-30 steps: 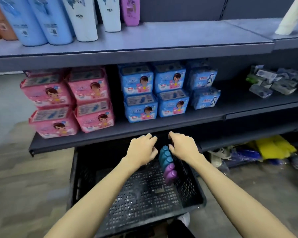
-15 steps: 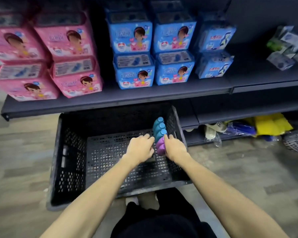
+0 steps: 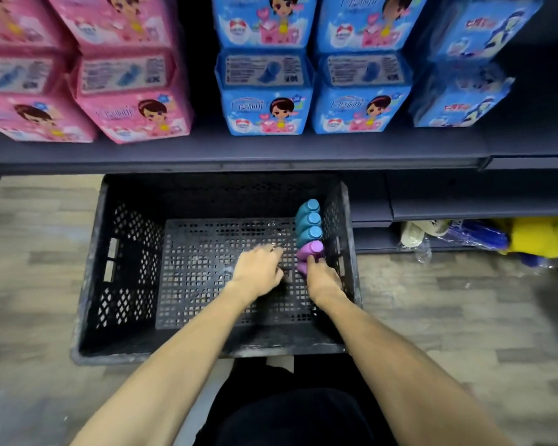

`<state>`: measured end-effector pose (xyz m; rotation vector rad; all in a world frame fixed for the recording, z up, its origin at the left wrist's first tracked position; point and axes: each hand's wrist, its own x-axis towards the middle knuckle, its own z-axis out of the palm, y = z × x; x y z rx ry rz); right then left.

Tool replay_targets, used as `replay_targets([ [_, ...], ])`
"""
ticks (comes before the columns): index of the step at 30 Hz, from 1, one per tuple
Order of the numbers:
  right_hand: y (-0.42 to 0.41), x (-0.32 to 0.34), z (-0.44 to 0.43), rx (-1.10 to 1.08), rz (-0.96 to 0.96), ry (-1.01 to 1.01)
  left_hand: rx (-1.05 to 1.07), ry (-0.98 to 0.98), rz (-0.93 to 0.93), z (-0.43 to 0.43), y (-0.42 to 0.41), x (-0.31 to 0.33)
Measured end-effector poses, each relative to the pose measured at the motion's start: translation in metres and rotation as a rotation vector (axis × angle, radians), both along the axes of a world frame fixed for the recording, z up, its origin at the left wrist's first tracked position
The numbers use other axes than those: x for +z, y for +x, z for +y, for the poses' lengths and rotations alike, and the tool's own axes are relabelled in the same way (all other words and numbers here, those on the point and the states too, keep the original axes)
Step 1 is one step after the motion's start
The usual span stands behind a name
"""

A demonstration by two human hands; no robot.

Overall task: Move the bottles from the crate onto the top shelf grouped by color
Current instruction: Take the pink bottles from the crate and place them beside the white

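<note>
Wood-pattern shop floor [image 3: 464, 317] beneath dark retail shelving, viewed steeply from above. Row of five bottles along the right-hand wall of a black perforated crate [image 3: 91, 284], all inside it. Farthest from the viewer, three teal bottles [image 3: 308, 220], touching one another. Next in line, one purple bottle [image 3: 310, 248], touching the nearest teal one. Last, at the near end of the row, a second purple bottle [image 3: 301, 268], mostly hidden.

Right hand [image 3: 324, 280] inside the crate at the near end of the row, fingers curled round the second purple bottle and just reaching the first. Left hand [image 3: 256, 273] over the crate floor just left of the purple pair, apart from both, fingers loosely bent and motion-blurred, nothing held in view. Bare forearms entering from the lower edge, with black clothing [image 3: 287, 413] between them.

Crate set on the floor, far end tucked under the front edge of a stocked shelf [image 3: 239, 152]. On that shelf, stacked pink packs [image 3: 132, 101] at left, stacked blue packs [image 3: 264, 91] at centre and right, most printed with a cartoon figure. To the right of the crate, low dark ledges carrying a yellow bundle [image 3: 541, 236] and other blurred goods, too indistinct to identify.
</note>
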<state>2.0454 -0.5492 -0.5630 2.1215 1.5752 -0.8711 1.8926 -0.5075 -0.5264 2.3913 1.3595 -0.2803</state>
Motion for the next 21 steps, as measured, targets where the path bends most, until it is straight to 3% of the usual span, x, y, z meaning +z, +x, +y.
replay_targets([
  [7,0.003,-0.025,0.005,-0.173,0.183,0.054,0.104,-0.041,0.013,0.009,-0.021,-0.012],
  [11,0.001,-0.04,0.007,-0.23,0.191,0.05,0.244,-0.079,-0.02,0.008,-0.035,-0.026],
  [21,-0.005,-0.071,0.011,-0.357,0.275,0.063,0.267,-0.141,0.014,0.015,-0.046,-0.065],
])
